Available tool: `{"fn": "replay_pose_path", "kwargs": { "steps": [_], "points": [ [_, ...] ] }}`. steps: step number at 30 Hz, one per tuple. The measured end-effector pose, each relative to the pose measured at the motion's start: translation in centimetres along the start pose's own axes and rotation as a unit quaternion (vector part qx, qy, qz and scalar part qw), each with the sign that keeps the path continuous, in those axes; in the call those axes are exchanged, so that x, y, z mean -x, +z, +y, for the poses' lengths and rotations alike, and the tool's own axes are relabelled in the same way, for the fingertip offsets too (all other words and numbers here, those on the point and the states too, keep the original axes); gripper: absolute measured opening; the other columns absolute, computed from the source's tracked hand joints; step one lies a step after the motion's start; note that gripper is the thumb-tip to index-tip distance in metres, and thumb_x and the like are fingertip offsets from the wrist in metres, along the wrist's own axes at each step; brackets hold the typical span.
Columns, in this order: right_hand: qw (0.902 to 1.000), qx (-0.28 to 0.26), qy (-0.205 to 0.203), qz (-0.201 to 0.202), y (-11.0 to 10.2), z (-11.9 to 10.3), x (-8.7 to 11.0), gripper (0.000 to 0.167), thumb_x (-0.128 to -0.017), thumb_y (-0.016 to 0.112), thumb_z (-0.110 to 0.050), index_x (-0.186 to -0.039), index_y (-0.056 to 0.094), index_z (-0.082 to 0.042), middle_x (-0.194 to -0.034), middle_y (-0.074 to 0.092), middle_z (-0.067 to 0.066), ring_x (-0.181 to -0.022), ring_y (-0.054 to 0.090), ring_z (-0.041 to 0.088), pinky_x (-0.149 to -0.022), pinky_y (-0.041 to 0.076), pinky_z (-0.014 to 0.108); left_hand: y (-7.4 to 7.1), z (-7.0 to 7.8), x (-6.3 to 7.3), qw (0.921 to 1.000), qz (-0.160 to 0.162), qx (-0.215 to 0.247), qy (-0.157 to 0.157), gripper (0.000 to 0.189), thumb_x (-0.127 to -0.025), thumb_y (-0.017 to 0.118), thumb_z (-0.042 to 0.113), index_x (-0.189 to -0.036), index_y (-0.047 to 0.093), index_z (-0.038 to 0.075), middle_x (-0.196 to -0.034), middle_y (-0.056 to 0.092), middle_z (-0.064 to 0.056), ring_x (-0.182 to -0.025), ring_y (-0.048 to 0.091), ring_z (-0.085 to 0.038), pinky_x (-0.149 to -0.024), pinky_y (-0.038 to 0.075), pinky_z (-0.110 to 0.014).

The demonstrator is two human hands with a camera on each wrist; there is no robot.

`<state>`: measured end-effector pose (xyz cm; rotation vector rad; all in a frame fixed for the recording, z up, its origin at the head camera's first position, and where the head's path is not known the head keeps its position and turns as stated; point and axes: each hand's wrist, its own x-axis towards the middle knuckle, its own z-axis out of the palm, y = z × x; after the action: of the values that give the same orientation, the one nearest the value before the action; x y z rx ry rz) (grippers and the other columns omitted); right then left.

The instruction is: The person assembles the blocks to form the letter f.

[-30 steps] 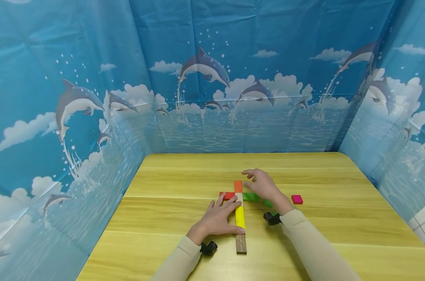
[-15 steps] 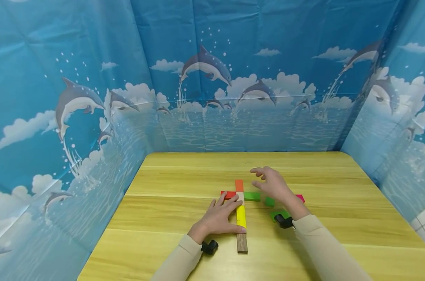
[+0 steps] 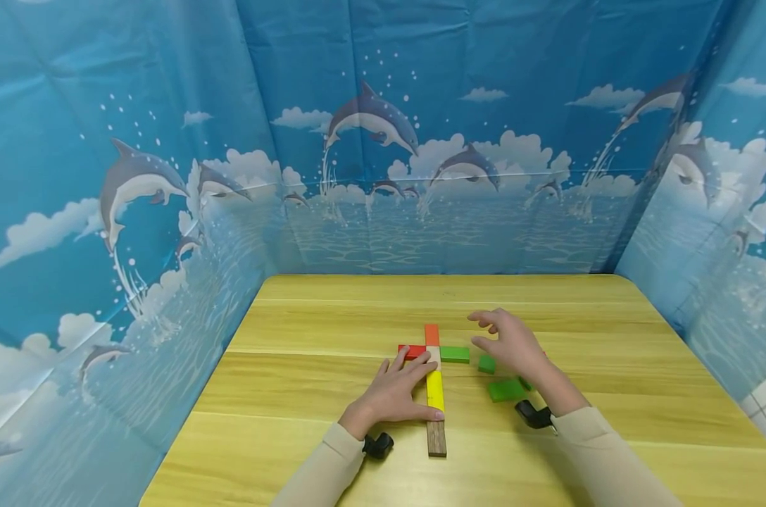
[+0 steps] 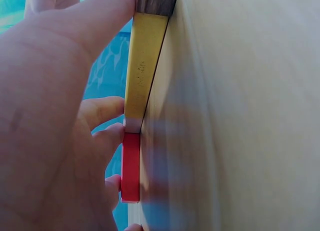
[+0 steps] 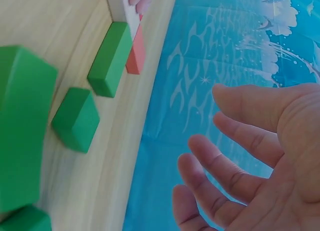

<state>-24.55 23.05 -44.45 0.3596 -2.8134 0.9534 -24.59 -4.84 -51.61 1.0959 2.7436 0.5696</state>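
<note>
My left hand (image 3: pixel 392 394) rests with spread fingers on a cross of coloured blocks. Its fingertips touch the red block (image 3: pixel 410 350) and the white block (image 3: pixel 433 353); the thumb lies where the yellow block (image 3: pixel 434 389) meets the dark brown block (image 3: pixel 436 441). An orange block (image 3: pixel 431 334) forms the far end, and a green block (image 3: pixel 455 354) the right arm. My right hand (image 3: pixel 512 343) hovers to the right of the cross with loosely bent fingers, holding nothing. In the right wrist view, a small green block (image 5: pixel 76 118) lies apart from that green arm.
A larger green block (image 3: pixel 505 390) lies near the right wrist, with another green block (image 3: pixel 525 384) partly covered by the arm. The right forearm almost wholly hides a pink block. A dolphin-print curtain (image 3: pixel 332 239) stands behind the wooden table (image 3: pixel 307 394).
My right hand has drawn away from the cross to the right, uncovering the small and larger green blocks and covering the pink one. The left hand stays in place.
</note>
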Motion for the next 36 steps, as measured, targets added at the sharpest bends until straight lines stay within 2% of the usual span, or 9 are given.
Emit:
{"fn": "replay_pose_path", "kwargs": {
  "steps": [14,27,36],
  "points": [
    [0.9999,0.016,-0.003,0.006,-0.9,1.5,3.3,0.042,-0.093,0.074,-0.014,-0.133,0.065,-0.01,-0.116,0.063,0.015,-0.103,0.061,0.038,-0.078,0.054,0.051,0.1,-0.1,-0.1,1.0,0.005,0.001,0.005,0.095,-0.081,0.06,0.079,-0.159,0.032,0.033,-0.167,0.017,0.008,-0.154,0.002,-0.032,-0.116,0.012,-0.067],
    [0.9995,0.032,-0.001,0.005,-0.3,2.8,5.9,0.037,-0.091,0.077,-0.015,-0.126,0.07,-0.009,-0.11,0.067,0.01,-0.099,0.063,0.033,-0.077,0.054,0.049,0.1,-0.2,0.0,1.0,-0.003,0.004,0.004,0.096,-0.081,0.058,0.081,-0.16,0.029,0.032,-0.167,0.015,0.01,-0.154,-0.001,-0.03,-0.117,0.009,-0.065],
    [0.999,0.038,-0.012,-0.02,0.1,3.4,7.6,0.035,-0.086,0.081,-0.016,-0.12,0.073,-0.011,-0.109,0.069,0.003,-0.098,0.065,0.026,-0.082,0.053,0.049,0.2,-0.2,0.0,1.0,-0.002,0.005,0.005,0.096,-0.081,0.058,0.081,-0.159,0.03,0.033,-0.167,0.015,0.011,-0.154,0.0,-0.029,-0.117,0.009,-0.065]
  ]
}}
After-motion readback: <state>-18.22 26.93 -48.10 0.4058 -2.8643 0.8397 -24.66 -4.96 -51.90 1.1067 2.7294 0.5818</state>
